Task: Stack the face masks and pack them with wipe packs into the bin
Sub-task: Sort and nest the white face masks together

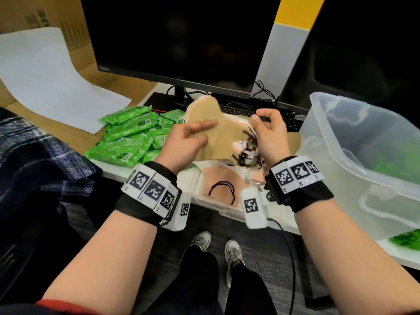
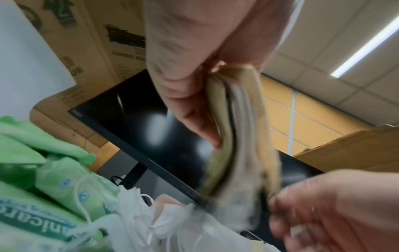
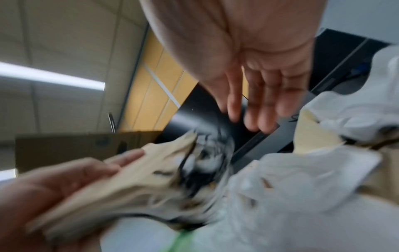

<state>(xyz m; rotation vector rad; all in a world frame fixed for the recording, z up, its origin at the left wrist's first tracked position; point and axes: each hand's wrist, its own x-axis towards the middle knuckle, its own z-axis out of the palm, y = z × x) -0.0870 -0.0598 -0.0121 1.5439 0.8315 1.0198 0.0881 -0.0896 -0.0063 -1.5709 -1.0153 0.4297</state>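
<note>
My left hand (image 1: 188, 138) grips a stack of tan face masks (image 1: 211, 133) above the desk, thumb on top; the left wrist view shows the stack (image 2: 237, 136) edge-on under the left hand's fingers (image 2: 190, 110). The stack's black and white ear loops (image 1: 246, 148) dangle at its right end. My right hand (image 1: 269, 135) hovers there with loosely curled fingers, and in the right wrist view the right hand's fingers (image 3: 259, 102) hold nothing. Green wipe packs (image 1: 127, 137) lie heaped on the left. A clear plastic bin (image 1: 341, 142) stands on the right with green packs inside.
More masks in clear wrappers (image 1: 222, 183) lie on the desk under my hands. Two dark monitors (image 1: 181, 37) and a keyboard (image 1: 238, 110) stand behind. A cardboard box with white paper (image 1: 45, 71) is at the far left. A plaid cloth (image 1: 34, 155) lies on the left.
</note>
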